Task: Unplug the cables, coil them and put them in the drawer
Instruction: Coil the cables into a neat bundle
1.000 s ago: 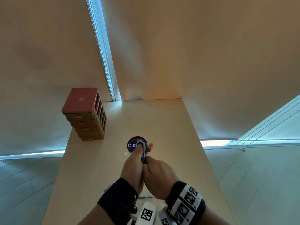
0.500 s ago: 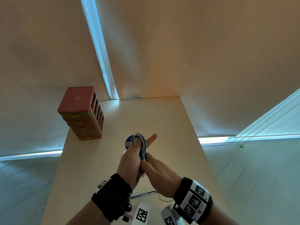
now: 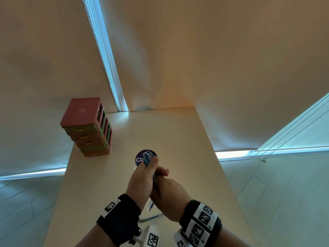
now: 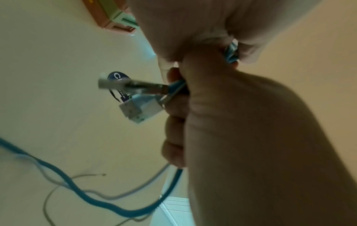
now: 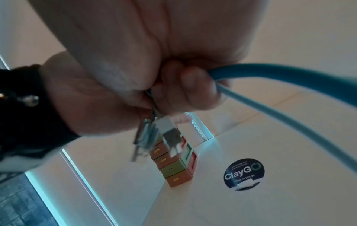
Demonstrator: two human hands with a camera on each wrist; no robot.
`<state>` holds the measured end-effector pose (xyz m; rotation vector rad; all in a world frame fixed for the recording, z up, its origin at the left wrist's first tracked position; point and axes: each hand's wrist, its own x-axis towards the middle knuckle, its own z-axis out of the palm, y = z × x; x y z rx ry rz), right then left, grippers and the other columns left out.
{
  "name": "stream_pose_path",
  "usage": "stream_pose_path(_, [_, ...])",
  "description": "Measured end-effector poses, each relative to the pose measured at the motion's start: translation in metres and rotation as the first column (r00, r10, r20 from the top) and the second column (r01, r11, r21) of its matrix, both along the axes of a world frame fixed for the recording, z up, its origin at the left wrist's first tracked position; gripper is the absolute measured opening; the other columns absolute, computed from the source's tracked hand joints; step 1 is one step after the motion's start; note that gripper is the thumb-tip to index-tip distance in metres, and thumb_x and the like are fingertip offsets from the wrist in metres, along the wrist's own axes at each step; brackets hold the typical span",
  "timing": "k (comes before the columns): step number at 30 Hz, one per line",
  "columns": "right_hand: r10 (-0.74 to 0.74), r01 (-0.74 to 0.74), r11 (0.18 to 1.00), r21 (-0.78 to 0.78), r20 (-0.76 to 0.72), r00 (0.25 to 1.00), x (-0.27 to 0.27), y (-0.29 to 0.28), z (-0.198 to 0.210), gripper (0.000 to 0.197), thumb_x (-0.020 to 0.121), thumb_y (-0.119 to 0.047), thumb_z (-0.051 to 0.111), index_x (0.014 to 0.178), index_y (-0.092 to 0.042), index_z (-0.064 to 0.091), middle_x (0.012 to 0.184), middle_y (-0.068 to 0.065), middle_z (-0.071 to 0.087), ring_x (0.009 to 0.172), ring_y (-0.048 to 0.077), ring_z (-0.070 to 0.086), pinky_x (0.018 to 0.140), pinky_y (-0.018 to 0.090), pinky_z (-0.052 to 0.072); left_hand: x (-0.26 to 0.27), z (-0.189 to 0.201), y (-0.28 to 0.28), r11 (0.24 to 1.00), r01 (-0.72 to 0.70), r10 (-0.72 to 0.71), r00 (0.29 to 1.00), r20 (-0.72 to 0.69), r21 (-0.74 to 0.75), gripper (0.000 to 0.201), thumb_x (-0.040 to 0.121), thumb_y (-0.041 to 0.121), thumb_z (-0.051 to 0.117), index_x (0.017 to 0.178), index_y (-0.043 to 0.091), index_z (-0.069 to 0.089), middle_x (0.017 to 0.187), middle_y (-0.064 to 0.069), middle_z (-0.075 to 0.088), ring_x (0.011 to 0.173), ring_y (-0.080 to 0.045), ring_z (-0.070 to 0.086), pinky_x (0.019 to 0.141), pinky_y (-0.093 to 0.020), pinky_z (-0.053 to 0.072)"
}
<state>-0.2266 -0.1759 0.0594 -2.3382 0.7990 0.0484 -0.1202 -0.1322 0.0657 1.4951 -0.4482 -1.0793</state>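
Note:
A blue cable is wound into a small coil (image 3: 147, 158) that my left hand (image 3: 151, 164) grips, thumb and fingers curled round it, above the table's middle. My right hand (image 3: 162, 172) lies against the left from the right and grips the same bundle lower down. In the right wrist view the blue cable (image 5: 289, 73) runs out of its curled fingers. Two metal plug ends (image 5: 171, 138) hang below the hands, also seen as plugs (image 4: 141, 107). The cable's loose tail (image 4: 77, 191) lies on the table. The stacked red and green drawer unit (image 3: 85, 125) stands far left, its drawers closed.
A round dark sticker (image 5: 244, 174) lies on the beige table (image 3: 178, 139) under the hands. A thin grey wire (image 4: 58, 183) rests by the blue tail. Blinds and walls close the far side, and the table's left and right edges drop to tiled floor.
My left fingers, stretched out half a second ago, have curled over the coil. The right hand has shifted up against the left, and a plug end now hangs below the hands.

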Motion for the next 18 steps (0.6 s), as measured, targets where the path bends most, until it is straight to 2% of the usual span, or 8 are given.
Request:
stream_pose_path(2, [-0.031,0.027,0.997,0.076,0.047,0.998,0.003,0.0,0.0,0.03,0.111,-0.04,0.033,0.109,-0.014,0.049,0.077,0.006,0.061,0.061,0.026,0.053,0.059,0.037,0.04,0.004,0.004,-0.006,0.998,-0.053,0.048,0.982,-0.181,-0.02,0.04,0.105,0.039,0.052,0.076,0.011,0.056,0.067,-0.005,0.061,0.082,-0.027,0.07,0.091,-0.041,0.051])
stream_pose_path(4, [-0.076,0.062,0.985,0.161,0.08,0.994,0.006,-0.004,0.0,0.033,0.111,-0.039,0.034,0.094,-0.015,0.05,0.071,0.0,0.057,0.059,0.023,0.05,0.06,0.038,0.041,0.008,0.004,-0.011,0.993,-0.11,0.095,0.939,-0.332,-0.029,0.033,0.105,0.035,0.053,0.08,0.014,0.049,0.064,-0.002,0.051,0.073,-0.023,0.058,0.085,-0.039,0.047])
stream_pose_path(6, [-0.116,0.095,0.977,0.191,0.102,0.988,0.009,-0.009,0.0,0.036,0.111,-0.038,0.034,0.091,-0.013,0.05,0.071,0.001,0.058,0.059,0.021,0.051,0.062,0.041,0.046,0.015,0.002,-0.013,0.994,-0.099,0.071,0.926,-0.37,-0.056,0.029,0.103,0.035,0.055,0.083,0.014,0.051,0.069,-0.002,0.052,0.076,-0.022,0.055,0.088,-0.039,0.045])
stream_pose_path(8, [-0.116,0.094,0.978,0.188,0.111,0.987,0.008,-0.011,0.0,0.038,0.111,-0.038,0.034,0.093,-0.009,0.052,0.076,0.007,0.062,0.064,0.026,0.055,0.067,0.046,0.05,0.019,-0.002,-0.01,0.994,-0.073,0.04,0.933,-0.359,-0.077,0.028,0.101,0.037,0.057,0.089,0.012,0.059,0.08,-0.003,0.06,0.088,-0.024,0.059,0.099,-0.042,0.046])
stream_pose_path(10, [-0.092,0.072,0.982,0.175,0.108,0.99,0.006,-0.01,0.001,0.036,0.111,-0.037,0.033,0.093,-0.012,0.051,0.077,0.006,0.061,0.064,0.025,0.053,0.067,0.045,0.049,0.019,-0.005,-0.007,0.994,-0.068,0.034,0.937,-0.348,-0.084,0.028,0.103,0.036,0.054,0.096,0.009,0.062,0.083,-0.003,0.06,0.092,-0.024,0.058,0.103,-0.043,0.044])
stream_pose_path(14, [-0.077,0.059,0.989,0.135,0.137,0.988,0.001,-0.001,-0.003,0.025,0.111,-0.044,0.033,0.101,-0.023,0.042,0.076,-0.008,0.052,0.066,0.02,0.049,0.065,0.038,0.042,0.021,0.0,-0.007,0.982,-0.117,0.067,0.95,-0.305,-0.149,0.03,0.107,0.033,0.046,0.093,0.008,0.055,0.068,0.001,0.047,0.07,-0.019,0.043,0.081,-0.039,0.04])
stream_pose_path(16, [-0.052,0.04,0.994,0.103,0.116,0.992,-0.005,0.001,-0.007,0.031,0.11,-0.049,0.032,0.104,-0.021,0.044,0.083,-0.004,0.055,0.072,0.024,0.051,0.068,0.041,0.044,0.029,0.005,-0.008,0.968,-0.18,0.121,0.946,-0.301,-0.175,0.03,0.109,0.031,0.042,0.089,0.011,0.054,0.065,0.004,0.043,0.057,-0.014,0.039,0.074,-0.037,0.045])
stream_pose_path(18, [-0.016,0.009,0.996,0.086,0.086,0.996,-0.016,0.004,-0.011,0.034,0.11,-0.051,0.03,0.105,-0.022,0.047,0.088,0.0,0.058,0.075,0.027,0.052,0.072,0.044,0.048,0.043,0.01,-0.006,0.961,-0.215,0.158,0.943,-0.293,-0.176,0.031,0.11,0.032,0.041,0.087,0.015,0.053,0.063,0.007,0.04,0.049,-0.009,0.035,0.056,-0.027,0.044])
